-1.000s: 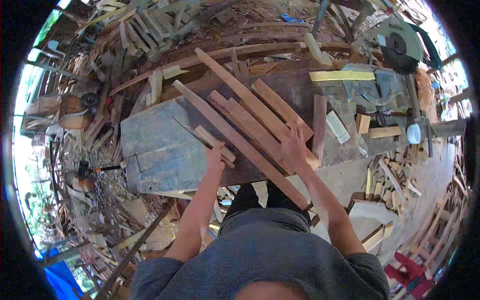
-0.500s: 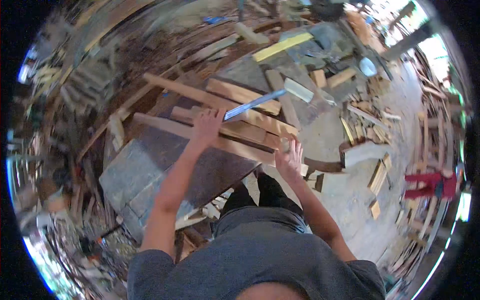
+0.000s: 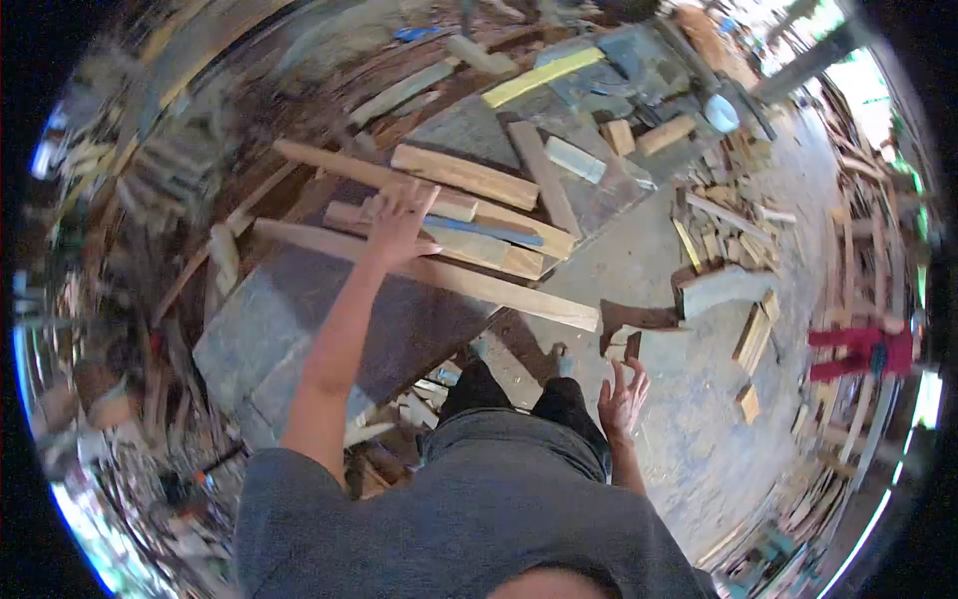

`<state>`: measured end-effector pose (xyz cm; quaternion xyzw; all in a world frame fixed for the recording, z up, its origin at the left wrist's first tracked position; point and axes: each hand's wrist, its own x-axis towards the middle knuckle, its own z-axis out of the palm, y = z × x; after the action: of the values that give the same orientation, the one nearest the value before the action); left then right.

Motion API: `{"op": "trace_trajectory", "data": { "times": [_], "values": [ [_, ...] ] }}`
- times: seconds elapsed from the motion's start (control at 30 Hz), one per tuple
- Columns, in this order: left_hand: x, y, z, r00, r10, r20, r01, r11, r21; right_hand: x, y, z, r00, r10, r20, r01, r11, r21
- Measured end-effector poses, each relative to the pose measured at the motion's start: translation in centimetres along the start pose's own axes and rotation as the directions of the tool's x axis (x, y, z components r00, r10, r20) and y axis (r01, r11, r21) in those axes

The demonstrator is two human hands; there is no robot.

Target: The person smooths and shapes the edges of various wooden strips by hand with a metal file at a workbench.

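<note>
My left hand (image 3: 397,228) is over several wooden pieces on the dark work surface, its fingers spread; whether it touches the wood is hard to tell. A long, narrow blue-grey strip (image 3: 489,232) lies on the wood just right of that hand. Nearest to me is a long pale board (image 3: 499,290), its right end sticking out past the surface's edge. Another long board (image 3: 324,164) and a thick wooden bar (image 3: 464,177) lie farther back. My right hand (image 3: 623,401) is in the air beside my body, fingers apart, holding nothing.
The work surface (image 3: 279,329) ends in front of my legs. Wood offcuts (image 3: 718,235) are heaped on the floor to the right, near a curved wooden piece (image 3: 728,295). A yellow strip (image 3: 544,78) lies at the back. A person in red (image 3: 863,351) is far right.
The blue-grey strip, earlier raised at an angle by my left hand, now lies on the wood. My left hand has spread its fingers. My right hand has left the boards' right ends and moved toward me.
</note>
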<state>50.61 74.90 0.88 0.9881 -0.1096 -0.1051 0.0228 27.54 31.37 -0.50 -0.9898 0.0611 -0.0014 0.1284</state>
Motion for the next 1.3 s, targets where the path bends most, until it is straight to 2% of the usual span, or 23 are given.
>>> {"op": "trace_trajectory", "data": {
  "times": [0.1,0.2,0.33,0.37,0.4,0.5,0.57,0.63,0.67,0.7,0.77,0.8,0.87,0.9,0.97,1.0,1.03,1.1,1.13,1.17,1.23,1.27,1.3],
  "values": [
    [-4.2,3.0,0.5,0.974,-0.192,-0.120,0.173,0.973,-0.150,1.1,2.7,1.5,0.996,-0.088,0.027,0.086,0.993,0.084],
    [-9.2,7.3,3.4,0.799,-0.401,-0.448,0.278,0.907,-0.315,3.9,4.8,1.4,0.973,-0.227,0.035,0.220,0.966,0.136],
    [-17.0,15.5,8.7,0.686,-0.623,-0.376,0.492,0.778,-0.391,8.6,8.2,0.6,0.909,-0.410,0.073,0.387,0.897,0.215],
    [-19.0,18.1,10.0,0.687,-0.669,-0.283,0.541,0.731,-0.415,9.9,9.5,0.5,0.883,-0.461,0.089,0.428,0.868,0.251],
    [-20.8,21.3,11.4,0.671,-0.718,-0.186,0.595,0.671,-0.443,11.0,11.5,1.2,0.808,-0.584,0.077,0.570,0.808,0.148],
    [-24.9,31.1,17.3,0.444,-0.882,-0.159,0.732,0.459,-0.504,14.3,18.0,5.1,0.714,-0.675,0.187,0.533,0.697,0.480],
    [-26.9,40.2,20.5,0.245,-0.960,-0.134,0.517,0.246,-0.820,15.4,19.3,3.1,0.441,-0.866,0.236,0.777,0.500,0.382],
    [-27.4,47.0,21.7,0.138,-0.893,0.427,0.764,-0.179,-0.620,15.1,22.1,3.8,0.220,-0.962,0.160,0.901,0.263,0.345],
    [-28.0,51.7,23.9,0.147,-0.921,0.362,0.632,-0.194,-0.750,16.2,25.3,7.8,0.110,-0.972,0.209,0.944,0.168,0.283],
    [-29.3,54.1,24.4,0.317,-0.838,0.444,0.656,-0.144,-0.741,17.3,26.9,12.0,0.013,-0.968,0.250,0.976,0.066,0.207],
    [-30.8,60.0,24.3,0.337,-0.723,0.602,0.787,-0.134,-0.602,15.5,25.7,12.6,-0.258,-0.920,0.293,0.859,-0.079,0.506],
    [-32.2,62.2,24.6,0.269,-0.750,0.604,0.768,-0.211,-0.604,13.6,24.7,12.1,-0.372,-0.880,0.294,0.787,-0.132,0.602],
    [-34.8,68.1,25.0,0.348,-0.725,0.594,0.707,-0.213,-0.674,6.0,21.7,6.4,-0.397,-0.723,0.566,0.816,0.006,0.578],
    [-35.7,70.8,25.6,0.354,-0.729,0.586,0.675,-0.235,-0.700,3.6,20.8,6.6,-0.471,-0.694,0.545,0.800,-0.075,0.595],
    [-36.5,76.9,27.7,0.037,-0.726,0.687,0.530,-0.568,-0.629,-1.5,20.1,6.9,-0.751,-0.506,0.423,0.620,-0.323,0.715],
    [-36.1,80.3,32.7,-0.100,-0.826,0.555,0.458,-0.533,-0.711,-5.7,19.5,4.0,-0.782,-0.459,0.422,0.584,-0.300,0.755],
    [-37.5,83.2,32.0,-0.173,-0.805,0.567,0.398,-0.584,-0.707,-8.3,19.4,4.6,-0.831,-0.385,0.402,0.536,-0.357,0.766],
    [-41.0,90.6,28.4,-0.273,-0.751,0.601,0.171,-0.653,-0.738,-14.6,20.7,6.2,-0.968,-0.200,0.152,0.228,-0.444,0.867],
    [-42.3,94.6,28.5,-0.313,-0.698,0.643,0.089,-0.696,-0.712,-20.1,21.9,0.7,-0.958,-0.072,0.278,0.281,-0.437,0.854],
    [-43.5,99.2,29.1,-0.354,-0.668,0.654,0.055,-0.713,-0.699,-23.1,24.1,3.3,-0.975,-0.007,0.222,0.199,-0.476,0.857],
    [-45.9,108.6,30.5,-0.451,-0.602,0.659,-0.076,-0.710,-0.701,-31.2,29.4,3.7,-0.929,0.183,0.321,0.186,-0.520,0.834],
    [-47.2,113.1,31.0,-0.457,-0.596,0.660,-0.100,-0.703,-0.704,-35.2,33.0,3.3,-0.940,0.266,0.211,0.027,-0.561,0.827],
    [-47.6,116.9,31.0,-0.528,-0.439,0.727,-0.213,-0.761,-0.613,-38.6,36.0,2.5,-0.925,0.359,0.128,-0.117,-0.586,0.802]
  ]
}}
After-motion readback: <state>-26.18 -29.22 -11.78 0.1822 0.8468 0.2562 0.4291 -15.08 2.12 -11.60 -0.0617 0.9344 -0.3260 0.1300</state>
